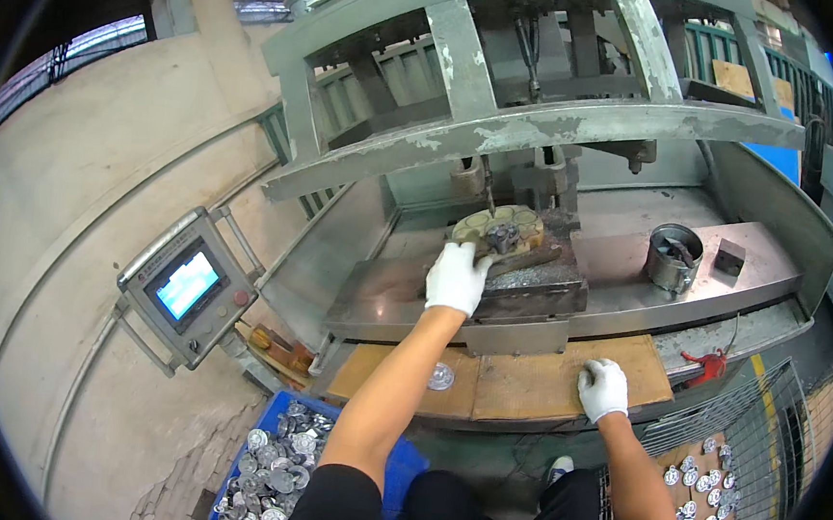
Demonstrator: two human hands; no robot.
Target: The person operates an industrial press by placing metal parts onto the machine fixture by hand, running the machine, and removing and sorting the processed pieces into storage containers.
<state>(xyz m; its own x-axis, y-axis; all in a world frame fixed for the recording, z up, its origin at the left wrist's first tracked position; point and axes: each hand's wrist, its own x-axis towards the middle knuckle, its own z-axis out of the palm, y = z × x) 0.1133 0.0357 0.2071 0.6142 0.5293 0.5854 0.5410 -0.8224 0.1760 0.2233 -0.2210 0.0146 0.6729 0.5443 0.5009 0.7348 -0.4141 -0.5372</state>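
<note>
My left hand [456, 278], in a white glove, reaches over the machine bed beside a round pale fixture [525, 221] with circular recesses. Its thumb and fingers are apart, and I see nothing held between them. Close to the fingertips, a grey metal part [502, 237] sits at the fixture's front. A dark, elongated piece [525, 261] lies just right of the thumb; its kind is unclear. My right hand [604, 390], also white-gloved, rests closed on the cardboard [533, 384] along the front edge, with nothing visible in it. One round metal part [441, 377] lies on the cardboard near my left forearm.
Above the bed hangs a drill spindle [489, 188]. A metal pot [674, 259] and a metal block [730, 258] stand to the right. The control panel [188, 287] is at left. Round metal parts fill a blue bin [412, 467]; more lie in a wire basket [770, 459].
</note>
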